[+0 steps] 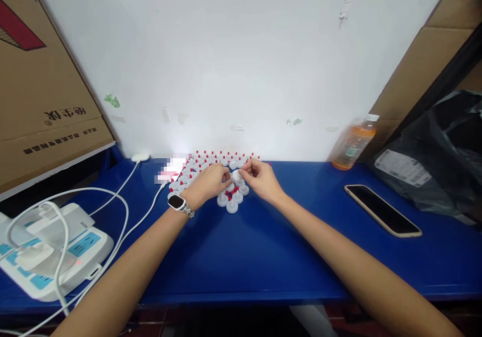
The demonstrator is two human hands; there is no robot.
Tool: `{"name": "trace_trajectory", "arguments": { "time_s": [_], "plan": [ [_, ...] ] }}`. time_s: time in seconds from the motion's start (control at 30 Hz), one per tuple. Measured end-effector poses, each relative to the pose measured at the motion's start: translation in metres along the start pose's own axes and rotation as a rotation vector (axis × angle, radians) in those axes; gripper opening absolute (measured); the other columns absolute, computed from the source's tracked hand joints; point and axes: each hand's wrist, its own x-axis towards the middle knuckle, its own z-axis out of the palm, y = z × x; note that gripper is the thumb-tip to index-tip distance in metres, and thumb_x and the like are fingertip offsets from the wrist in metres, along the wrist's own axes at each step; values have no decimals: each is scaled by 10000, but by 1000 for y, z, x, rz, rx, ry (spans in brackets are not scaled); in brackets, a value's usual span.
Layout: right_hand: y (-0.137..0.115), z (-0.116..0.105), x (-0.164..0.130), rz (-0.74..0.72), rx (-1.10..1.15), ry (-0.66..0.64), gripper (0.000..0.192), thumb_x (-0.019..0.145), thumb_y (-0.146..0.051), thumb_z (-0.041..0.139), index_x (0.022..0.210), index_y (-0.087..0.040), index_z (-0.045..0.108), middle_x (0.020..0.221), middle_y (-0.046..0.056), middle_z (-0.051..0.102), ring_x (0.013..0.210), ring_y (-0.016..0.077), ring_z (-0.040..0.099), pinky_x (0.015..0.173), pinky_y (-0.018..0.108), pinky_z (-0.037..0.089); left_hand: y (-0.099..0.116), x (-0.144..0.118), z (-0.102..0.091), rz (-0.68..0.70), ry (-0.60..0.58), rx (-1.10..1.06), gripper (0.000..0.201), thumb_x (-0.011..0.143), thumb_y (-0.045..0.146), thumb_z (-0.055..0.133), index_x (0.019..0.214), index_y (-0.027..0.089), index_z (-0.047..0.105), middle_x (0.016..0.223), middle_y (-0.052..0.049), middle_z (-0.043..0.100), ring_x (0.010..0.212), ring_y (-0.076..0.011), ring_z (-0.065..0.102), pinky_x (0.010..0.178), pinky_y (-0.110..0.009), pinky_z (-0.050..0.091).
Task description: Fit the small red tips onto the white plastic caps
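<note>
Several white round caps with small red tips stand in rows [205, 160] at the back of the blue table. In front of my hands, a small ring of white caps [232, 207] lies with red ends pointing inward. My right hand [260, 177] pinches a white cap [237, 176] between thumb and fingertips, just above that ring. Close on its left, my left hand [211, 180] has thumb and fingers pinched together; whatever they grip is too small to make out. A smartwatch [176, 203] is on my left wrist.
At left, a white power strip [81, 249] with plugs and looping white cables sits on the table [241, 261]. A lit device [175, 167] lies beside the caps. To the right are a phone [382, 210], an orange drink bottle [354, 143] and a dark plastic bag [433, 146].
</note>
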Motion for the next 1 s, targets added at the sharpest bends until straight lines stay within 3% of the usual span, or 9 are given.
{"name": "trace_trajectory", "arguments": {
  "time_s": [0.23,0.43,0.63,0.87,1.0],
  "plan": [
    [1,1,0,10,-58,5,90,806,-261,630,782,-174,626,704,-2,637,626,123,533,607,258,403,-15,-1,-9,-30,4,-25,156,858,289,608,837,176,714,888,-73,698,780,-213,635,692,-313,450],
    [-1,2,-1,28,-144,-47,96,811,-252,635,786,-164,663,669,-6,634,594,117,516,579,247,395,-22,-4,-3,-38,11,-22,185,881,312,600,889,182,732,933,-83,680,864,-243,642,764,-349,479],
    [-13,10,22,-59,-301,-206,76,804,-155,618,781,-157,691,687,4,667,627,117,563,603,234,414,-21,-18,-8,5,144,-39,326,932,385,552,1171,190,656,1107,-100,605,990,-258,619,876,-395,485],
    [-21,17,52,-105,-365,-274,108,761,-90,608,775,-147,698,700,10,679,650,117,585,619,223,419,-19,-32,-22,-9,147,-200,234,946,385,519,955,195,655,911,-45,637,830,-200,608,767,-339,472],
    [-17,29,63,-119,-384,-274,107,775,-103,607,786,-142,705,714,19,692,653,121,594,622,226,418,-20,-47,-28,-101,32,-328,239,922,425,549,863,196,588,698,3,604,625,-159,552,568,-281,408]
  ]
}}
